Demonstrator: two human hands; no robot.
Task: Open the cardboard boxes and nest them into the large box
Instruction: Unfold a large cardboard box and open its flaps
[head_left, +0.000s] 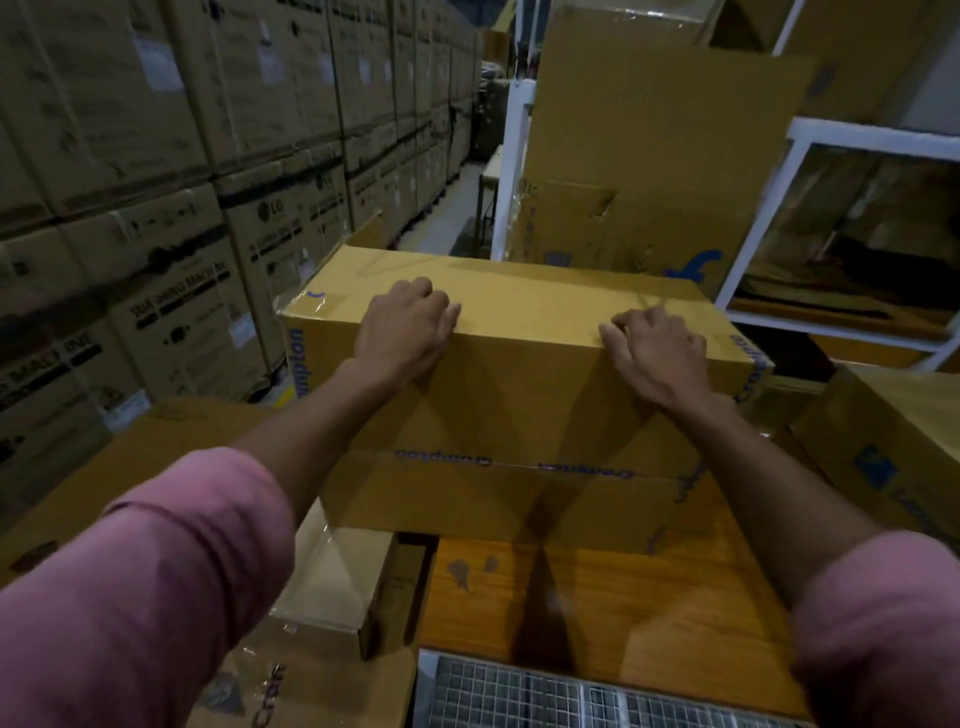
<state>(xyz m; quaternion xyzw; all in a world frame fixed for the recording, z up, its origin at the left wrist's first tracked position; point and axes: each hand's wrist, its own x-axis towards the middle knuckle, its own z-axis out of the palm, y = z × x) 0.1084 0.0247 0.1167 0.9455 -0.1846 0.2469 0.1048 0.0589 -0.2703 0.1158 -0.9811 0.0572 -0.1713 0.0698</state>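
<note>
A long closed cardboard box with blue print and clear tape lies across a wooden table in front of me. My left hand rests on its near top edge toward the left, fingers curled onto the top face. My right hand sits on the same edge toward the right, fingers curled on the top. A large cardboard box stands upright behind it. Another flat box lies at the table's left.
Tall stacks of appliance cartons wall the left side, with a narrow aisle running back. A white metal rack holding flattened cardboard stands at the right. More cartons lie at right. A wire grid sits at the bottom edge.
</note>
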